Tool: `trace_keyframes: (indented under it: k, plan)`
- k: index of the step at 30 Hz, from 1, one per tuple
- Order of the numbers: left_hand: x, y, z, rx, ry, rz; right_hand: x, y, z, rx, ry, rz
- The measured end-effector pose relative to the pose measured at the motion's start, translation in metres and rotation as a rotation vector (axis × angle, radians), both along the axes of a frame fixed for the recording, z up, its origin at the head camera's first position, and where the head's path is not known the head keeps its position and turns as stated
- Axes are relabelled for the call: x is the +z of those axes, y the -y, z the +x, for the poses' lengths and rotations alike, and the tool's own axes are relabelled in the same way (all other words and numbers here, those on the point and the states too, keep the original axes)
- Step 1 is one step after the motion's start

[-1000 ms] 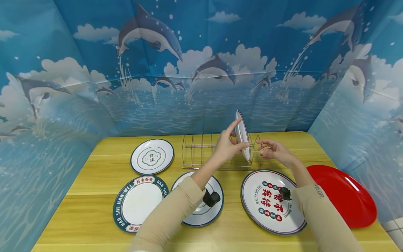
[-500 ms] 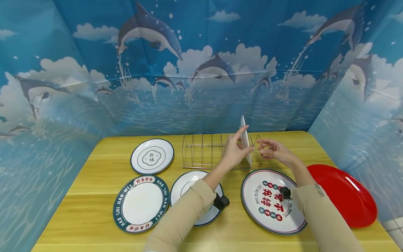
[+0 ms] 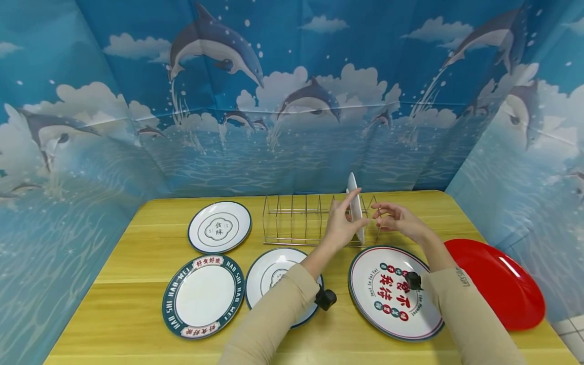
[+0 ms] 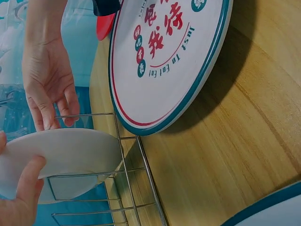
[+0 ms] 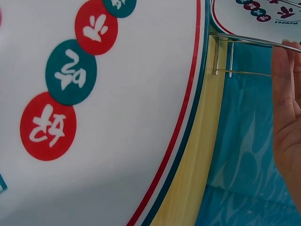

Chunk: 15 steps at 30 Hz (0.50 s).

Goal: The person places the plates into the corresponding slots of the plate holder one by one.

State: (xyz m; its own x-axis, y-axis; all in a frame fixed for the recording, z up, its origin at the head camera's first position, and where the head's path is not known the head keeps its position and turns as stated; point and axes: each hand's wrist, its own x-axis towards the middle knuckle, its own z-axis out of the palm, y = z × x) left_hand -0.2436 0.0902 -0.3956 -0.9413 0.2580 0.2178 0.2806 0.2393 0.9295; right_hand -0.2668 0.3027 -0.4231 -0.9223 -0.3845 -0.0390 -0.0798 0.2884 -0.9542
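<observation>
My left hand (image 3: 338, 225) pinches a white plate (image 3: 357, 207) that stands on edge in the right part of a wire dish rack (image 3: 292, 239). In the left wrist view the thumb lies against the underside of the plate (image 4: 84, 150), between the rack's wires. My right hand (image 3: 399, 222) is at the rack's right end, its fingers loosely bent beside the end wire. From the right wrist, the fingers (image 5: 283, 89) look fairly straight and the tips meet or overlap a rack wire; whether they press on it I cannot tell. The plate's lower edge is partly hidden by wires.
On the wooden table (image 3: 123, 304) lie a small white plate (image 3: 232, 235), a green-rimmed plate (image 3: 203, 296), another white plate (image 3: 262, 274) under my left forearm, a large plate with red characters (image 3: 365, 289) and a red plate (image 3: 506, 294). A dolphin-print cloth (image 3: 228, 167) hangs behind.
My left hand has moved right and down with the plate. The plate has gone lower into the rack, and its printed face has turned away to the right. My right hand stays in place.
</observation>
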Motion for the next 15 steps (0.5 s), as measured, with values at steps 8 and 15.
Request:
trace_keyframes:
  k: [8,15]
  plan:
    - [-0.0027,-0.0008,-0.0015,0.004,-0.003,-0.037,-0.0005,-0.0004,-0.0002,0.001,-0.005,-0.005]
    - [0.0011,0.0048,0.0009,-0.063,0.021,-0.044,-0.0007,-0.0006,0.0,0.002,-0.001,-0.002]
